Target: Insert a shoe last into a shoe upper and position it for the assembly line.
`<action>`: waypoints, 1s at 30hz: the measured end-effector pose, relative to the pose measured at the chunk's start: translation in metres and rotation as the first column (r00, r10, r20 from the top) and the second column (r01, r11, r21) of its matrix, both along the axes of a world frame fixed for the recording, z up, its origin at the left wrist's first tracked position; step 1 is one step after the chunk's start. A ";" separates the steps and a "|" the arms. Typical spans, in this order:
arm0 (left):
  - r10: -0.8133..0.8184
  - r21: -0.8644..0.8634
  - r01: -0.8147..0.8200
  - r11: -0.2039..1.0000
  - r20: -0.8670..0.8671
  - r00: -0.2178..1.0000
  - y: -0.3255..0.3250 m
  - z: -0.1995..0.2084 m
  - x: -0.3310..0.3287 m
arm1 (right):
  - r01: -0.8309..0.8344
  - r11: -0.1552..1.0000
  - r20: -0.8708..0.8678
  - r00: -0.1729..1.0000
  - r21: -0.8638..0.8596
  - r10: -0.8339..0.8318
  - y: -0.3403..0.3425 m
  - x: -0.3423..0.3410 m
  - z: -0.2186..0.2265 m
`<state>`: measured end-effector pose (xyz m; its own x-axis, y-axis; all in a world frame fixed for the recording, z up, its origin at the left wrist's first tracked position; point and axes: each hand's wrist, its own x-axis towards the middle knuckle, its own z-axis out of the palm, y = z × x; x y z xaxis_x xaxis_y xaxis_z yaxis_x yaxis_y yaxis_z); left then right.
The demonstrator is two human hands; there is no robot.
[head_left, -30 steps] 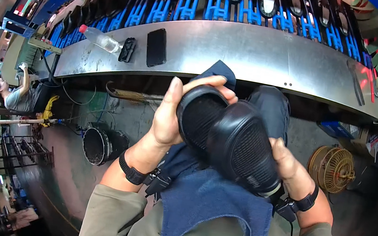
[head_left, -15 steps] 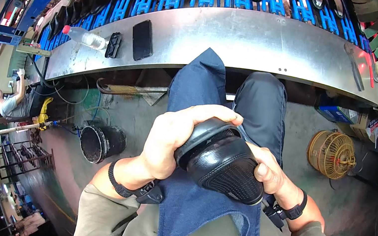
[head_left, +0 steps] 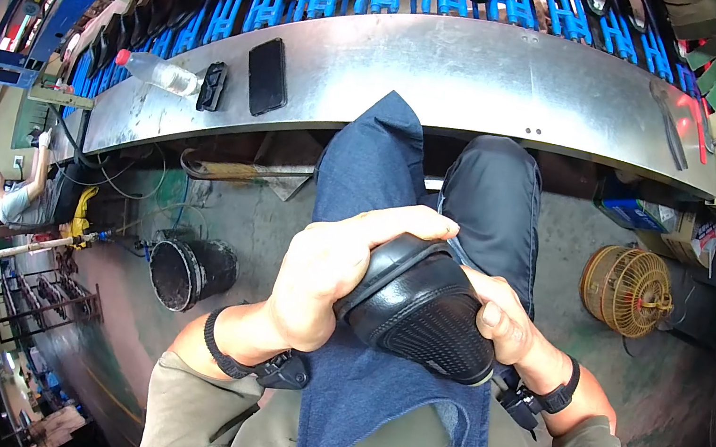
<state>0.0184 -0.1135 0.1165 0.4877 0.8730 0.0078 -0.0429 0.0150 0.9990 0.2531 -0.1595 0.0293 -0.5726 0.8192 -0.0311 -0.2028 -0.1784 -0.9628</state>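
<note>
Black shoe [head_left: 419, 311] sole-up over lap; left hand [head_left: 333, 281], right hand [head_left: 503, 326] both clamped on it.

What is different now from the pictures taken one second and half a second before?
The black shoe was turned, its sole facing up earlier, and came down toward the lap. The left hand moved from the toe end to lie across the shoe's top. The right hand still grips the other end. Both hands kept hold throughout; the blue denim apron stayed on the knees, and the phone and bottle stayed on the metal bench.
</note>
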 end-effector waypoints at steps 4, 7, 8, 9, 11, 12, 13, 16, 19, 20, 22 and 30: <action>-0.006 -0.010 0.006 1.000 -0.011 1.000 -0.003 -0.001 0.000 | 0.008 1.000 0.009 1.000 -0.016 -0.008 -0.001 -0.001 0.003; -0.026 0.020 0.027 0.999 -0.054 0.998 -0.007 0.004 0.000 | -0.010 1.000 0.008 1.000 -0.019 0.010 -0.004 0.002 -0.002; -0.026 0.019 0.027 0.999 -0.056 0.998 -0.010 0.004 0.001 | -0.010 1.000 0.006 1.000 -0.020 0.010 -0.005 0.002 -0.003; -0.009 -0.002 0.009 1.000 -0.007 1.000 -0.016 0.003 0.005 | -0.007 1.000 -0.001 1.000 -0.009 0.007 -0.006 0.002 -0.004; -0.071 -0.004 0.071 0.997 0.011 0.997 -0.017 0.008 0.003 | -0.007 1.000 -0.011 1.000 0.000 0.007 -0.009 0.003 -0.007; -0.071 -0.002 0.071 0.997 0.010 0.997 -0.016 0.010 -0.001 | -0.008 1.000 -0.005 1.000 -0.002 0.008 -0.010 0.004 -0.008; -0.066 0.132 0.084 0.988 -0.139 0.988 -0.015 0.011 -0.004 | -0.009 1.000 0.001 1.000 -0.003 0.009 -0.011 0.005 -0.008; 0.067 0.446 0.077 0.892 -0.298 0.952 -0.016 0.022 -0.013 | -0.016 0.999 0.125 0.992 -0.046 0.022 -0.008 0.012 -0.002; 0.126 0.579 0.094 0.810 -0.328 0.936 -0.016 0.023 -0.003 | 0.019 0.993 0.003 1.000 -0.113 -0.019 -0.007 0.008 -0.002; 0.130 0.591 0.088 0.802 -0.317 0.939 -0.015 0.017 -0.001 | 0.053 0.989 -0.057 0.996 -0.139 -0.061 -0.008 0.006 -0.002; 0.218 0.636 0.012 0.771 -0.283 0.934 -0.018 0.006 0.008 | 0.025 0.971 -0.078 0.996 -0.237 -0.045 -0.014 0.013 -0.008; 0.117 0.461 -0.061 0.885 -0.095 0.989 -0.016 -0.026 0.039 | 0.164 0.874 -0.368 0.860 -0.458 -0.354 -0.016 0.021 -0.011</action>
<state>0.0572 -0.1297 0.0902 0.4301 0.8264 0.3635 0.0944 -0.4416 0.8922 0.2740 -0.1758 0.0187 -0.3732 0.9081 -0.1900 -0.6693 -0.4053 -0.6227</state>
